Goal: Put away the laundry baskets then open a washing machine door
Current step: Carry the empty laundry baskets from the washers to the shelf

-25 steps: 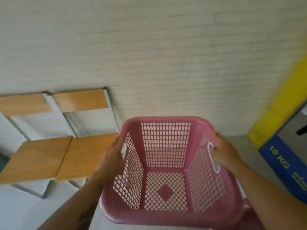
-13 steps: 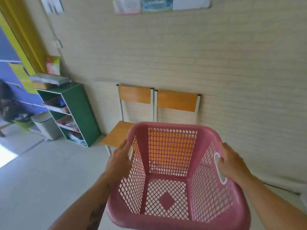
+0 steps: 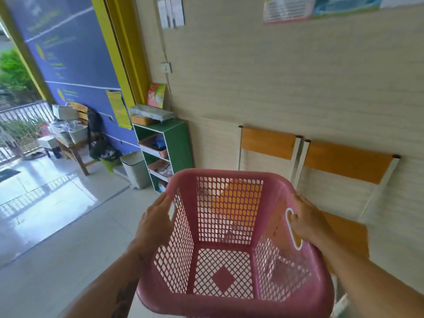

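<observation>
Left hand (image 3: 156,223) and right hand (image 3: 307,222) are both gripping the empty pink laundry basket (image 3: 231,299) by its side handles, holding it above the tiled floor (image 3: 57,244), near two wooden chairs (image 3: 321,161) and a green shelf (image 3: 176,143) stuffed with clutter.

Nothing here reads clearly: the posters (image 3: 321,8) above the chairs (image 3: 321,161) and the yellow notice (image 3: 119,109) beside the shelf (image 3: 179,143) are blurred.

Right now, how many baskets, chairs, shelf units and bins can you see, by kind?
Pink laundry basket, held by left hand and right hand: 1
Wooden chairs: 2
Green shelf unit: 1
Grey bin: 1
Total: 5
</observation>
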`<state>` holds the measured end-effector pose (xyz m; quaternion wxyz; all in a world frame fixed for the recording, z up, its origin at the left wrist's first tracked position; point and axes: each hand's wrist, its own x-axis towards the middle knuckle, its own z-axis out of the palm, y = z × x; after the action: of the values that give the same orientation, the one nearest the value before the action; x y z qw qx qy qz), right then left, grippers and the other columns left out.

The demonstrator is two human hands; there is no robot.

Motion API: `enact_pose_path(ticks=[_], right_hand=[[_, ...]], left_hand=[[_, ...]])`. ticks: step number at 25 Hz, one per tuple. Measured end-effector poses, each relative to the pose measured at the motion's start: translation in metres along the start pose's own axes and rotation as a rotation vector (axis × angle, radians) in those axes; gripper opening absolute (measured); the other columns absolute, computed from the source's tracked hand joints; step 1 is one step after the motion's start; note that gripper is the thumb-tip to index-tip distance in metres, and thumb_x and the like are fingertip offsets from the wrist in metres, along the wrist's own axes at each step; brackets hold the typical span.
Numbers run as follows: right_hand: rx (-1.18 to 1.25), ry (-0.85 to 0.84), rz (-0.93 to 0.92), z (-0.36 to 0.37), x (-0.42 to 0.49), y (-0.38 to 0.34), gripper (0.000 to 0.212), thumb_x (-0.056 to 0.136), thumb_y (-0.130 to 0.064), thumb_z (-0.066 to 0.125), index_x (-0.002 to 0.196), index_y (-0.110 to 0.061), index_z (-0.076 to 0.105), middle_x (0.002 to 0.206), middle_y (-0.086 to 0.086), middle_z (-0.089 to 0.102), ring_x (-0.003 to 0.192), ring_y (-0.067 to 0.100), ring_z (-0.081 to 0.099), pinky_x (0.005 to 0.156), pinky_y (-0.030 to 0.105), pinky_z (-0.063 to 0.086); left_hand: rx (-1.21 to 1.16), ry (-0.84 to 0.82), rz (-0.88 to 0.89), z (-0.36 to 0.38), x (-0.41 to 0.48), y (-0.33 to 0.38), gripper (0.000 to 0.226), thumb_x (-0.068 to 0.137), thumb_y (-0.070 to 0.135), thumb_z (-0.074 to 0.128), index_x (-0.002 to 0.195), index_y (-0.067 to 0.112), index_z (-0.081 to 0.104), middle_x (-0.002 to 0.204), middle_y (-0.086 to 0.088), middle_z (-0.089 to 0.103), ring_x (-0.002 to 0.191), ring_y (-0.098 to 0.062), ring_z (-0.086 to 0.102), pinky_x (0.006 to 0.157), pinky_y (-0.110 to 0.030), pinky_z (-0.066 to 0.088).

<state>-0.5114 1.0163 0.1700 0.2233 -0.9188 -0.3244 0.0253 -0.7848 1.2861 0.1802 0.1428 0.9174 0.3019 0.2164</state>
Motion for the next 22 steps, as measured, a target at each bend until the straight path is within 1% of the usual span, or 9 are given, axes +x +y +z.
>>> enact_pose_path(ticks=[3,5,8,12,14,17,19,20,22], right_hand=[[0.043,-0.017,-0.026,0.034,0.069,-0.039,0.046,0.091,-0.013,0.052,0.137,-0.012,0.043,0.134,0.011,0.054,0.111,0.031,0.06,0.082,0.034,0.051],[0.065,-0.044,-0.033,0.056,0.116,-0.065,0.047,0.091,-0.013,0.052,0.137,-0.012,0.043,0.133,0.011,0.055,0.11,0.03,0.061,0.082,0.034,0.052],[0.069,-0.089,-0.031,0.084,0.179,-0.103,0.054,0.092,-0.015,0.05,0.144,-0.015,0.036,0.139,0.01,0.051,0.109,0.029,0.062,0.078,0.032,0.053],[0.082,-0.139,-0.02,0.118,0.242,-0.149,0.06,0.094,-0.016,0.051,0.149,-0.017,0.027,0.146,0.009,0.043,0.116,0.03,0.058,0.084,0.034,0.054],[0.092,-0.15,-0.016,0.14,0.272,-0.172,0.06,0.094,-0.015,0.051,0.149,-0.016,0.027,0.147,0.008,0.042,0.115,0.029,0.059,0.083,0.033,0.053],[0.089,-0.152,0.041,0.183,0.318,-0.204,0.063,0.092,-0.013,0.054,0.149,-0.017,0.027,0.144,0.007,0.044,0.106,0.027,0.062,0.074,0.027,0.052],[0.081,-0.153,0.085,0.213,0.347,-0.224,0.064,0.091,-0.012,0.055,0.149,-0.018,0.027,0.143,0.006,0.044,0.094,0.022,0.061,0.064,0.02,0.047],[0.078,-0.154,0.118,0.231,0.363,-0.234,0.065,0.091,-0.01,0.056,0.149,-0.018,0.027,0.143,0.006,0.044,0.09,0.021,0.06,0.061,0.019,0.045],[0.075,-0.144,0.189,0.263,0.389,-0.253,0.068,0.09,-0.006,0.058,0.149,-0.019,0.027,0.142,0.006,0.044,0.089,0.02,0.06,0.058,0.018,0.045]], left_hand=[[0.041,-0.007,-0.018,-0.001,0.05,-0.047,0.064,0.086,0.026,0.06,0.144,0.036,0.035,0.128,0.014,0.056,0.094,-0.015,0.065,0.08,-0.039,0.058],[0.053,-0.013,-0.041,-0.002,0.091,-0.076,0.063,0.086,0.025,0.06,0.144,0.034,0.037,0.133,0.014,0.055,0.096,-0.014,0.064,0.083,-0.038,0.057],[0.112,0.001,-0.069,-0.003,0.15,-0.12,0.067,0.086,0.029,0.062,0.146,0.035,0.034,0.138,0.017,0.051,0.099,-0.014,0.064,0.085,-0.037,0.057],[0.184,-0.047,-0.09,-0.001,0.22,-0.188,0.059,0.084,0.043,0.06,0.14,0.033,0.041,0.131,0.017,0.054,0.097,-0.014,0.066,0.08,-0.036,0.058],[0.179,-0.05,-0.07,0.001,0.258,-0.221,0.055,0.085,0.041,0.062,0.137,0.033,0.044,0.131,0.017,0.055,0.099,-0.014,0.066,0.081,-0.036,0.058],[0.173,-0.054,-0.03,0.011,0.313,-0.272,0.044,0.087,0.036,0.05,0.13,0.03,0.053,0.129,0.013,0.058,0.098,-0.022,0.067,0.08,-0.038,0.057],[0.089,-0.03,-0.013,0.025,0.35,-0.307,0.058,0.08,0.045,0.032,0.129,0.026,0.056,0.128,0.01,0.061,0.095,-0.026,0.067,0.079,-0.04,0.056],[0.025,-0.024,-0.003,0.035,0.371,-0.328,0.063,0.078,0.046,0.029,0.131,0.025,0.056,0.127,0.008,0.062,0.093,-0.027,0.067,0.079,-0.042,0.056],[-0.081,-0.027,0.011,0.062,0.409,-0.367,0.055,0.084,0.031,0.043,0.138,0.021,0.052,0.131,0.0,0.061,0.096,-0.029,0.065,0.082,-0.046,0.057]])
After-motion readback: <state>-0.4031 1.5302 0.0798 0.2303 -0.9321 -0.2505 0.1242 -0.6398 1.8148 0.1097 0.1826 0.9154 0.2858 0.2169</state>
